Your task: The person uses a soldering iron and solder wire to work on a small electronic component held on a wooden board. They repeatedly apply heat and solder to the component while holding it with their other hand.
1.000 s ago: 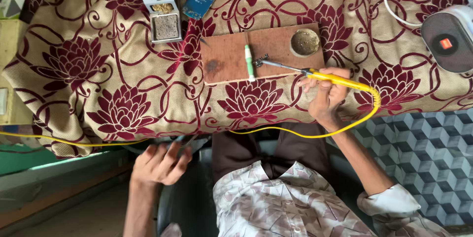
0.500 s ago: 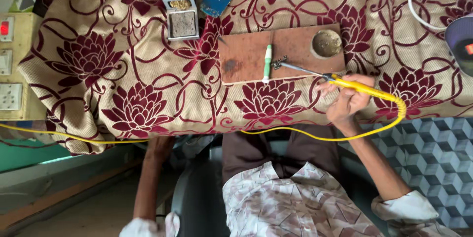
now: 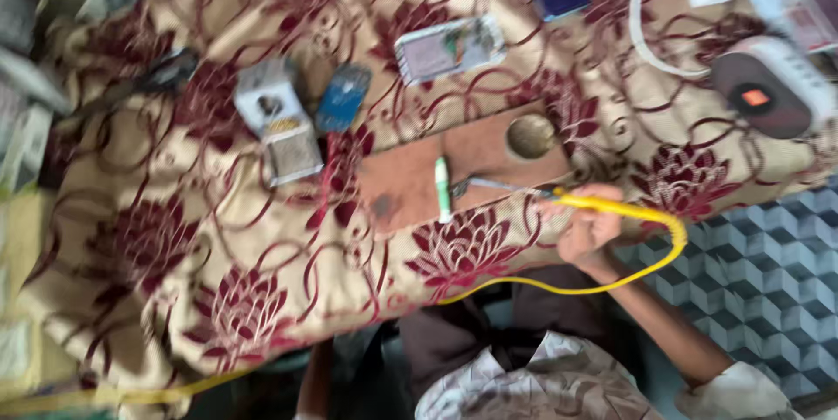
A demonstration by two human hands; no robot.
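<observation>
My right hand [image 3: 587, 230] grips a soldering iron with a yellow handle [image 3: 611, 208]. Its metal tip [image 3: 489, 184] rests on a brown wooden board [image 3: 406, 177] lying on the flowered tablecloth [image 3: 175, 237]. A green and white pen [image 3: 443, 189] lies across the board just left of the tip. A round metal dish [image 3: 531, 136] is set into the board's far end. The iron's yellow cord [image 3: 567, 287] loops under my wrist. Only my left forearm [image 3: 314, 381] shows at the bottom edge; the hand itself is out of view. The picture is blurred.
Beyond the board stand a small white box with a mesh front [image 3: 279, 127], a blue gadget [image 3: 342, 97] and a circuit board [image 3: 449, 46]. A round device with an orange button [image 3: 768, 88] and a white cable [image 3: 644, 36] lie far right. Patterned floor [image 3: 768, 263] shows at right.
The view has swung and tilted, and it is blurred. My left hand has dropped below the table edge and out of sight. My right hand keeps the iron on the board.
</observation>
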